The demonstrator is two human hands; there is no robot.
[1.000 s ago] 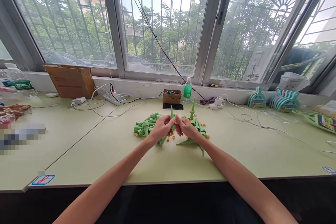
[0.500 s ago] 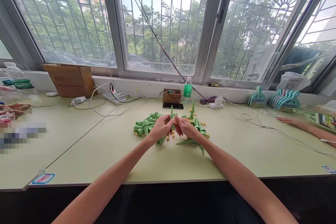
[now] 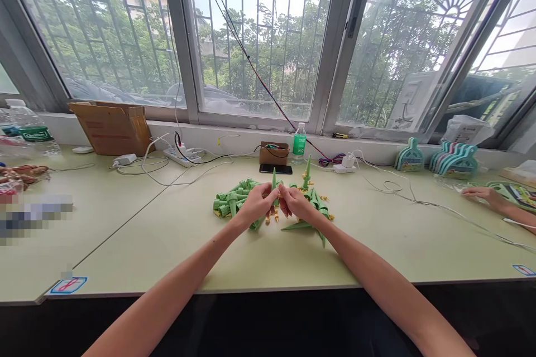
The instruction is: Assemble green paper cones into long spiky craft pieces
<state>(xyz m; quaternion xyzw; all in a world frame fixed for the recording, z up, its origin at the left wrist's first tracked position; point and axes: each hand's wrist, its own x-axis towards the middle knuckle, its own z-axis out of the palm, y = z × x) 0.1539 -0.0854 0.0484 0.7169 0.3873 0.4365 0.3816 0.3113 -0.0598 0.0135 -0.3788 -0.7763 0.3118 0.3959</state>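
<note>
My left hand (image 3: 256, 203) is closed around a green plastic spike (image 3: 274, 179), its pointed end up. My right hand (image 3: 296, 203) meets it with thumb and finger pinched by the spike, where a bit of a small yellow piece shows; the fingers mostly hide it. To the left lies a pile of green tubular spike parts (image 3: 231, 201). More green spikes (image 3: 320, 205) lie beside my right hand among small yellow pieces. A spike with yellow fittings (image 3: 307, 174) stands upright behind that hand. Small yellow pieces (image 3: 276, 216) lie just below my hands.
Behind the parts are a black phone (image 3: 275, 169), a small cardboard box (image 3: 274, 153) and a green-labelled bottle (image 3: 298, 144). White cables (image 3: 412, 192) cross the table. Another person's hand (image 3: 486, 196) rests at the far right near a green dustpan-like item (image 3: 513, 194). A large carton (image 3: 111, 129) stands at back left.
My hands stay nearly still around the spike. Another person's hand came in at the right edge, then drew back rightward, shifting the green item there.
</note>
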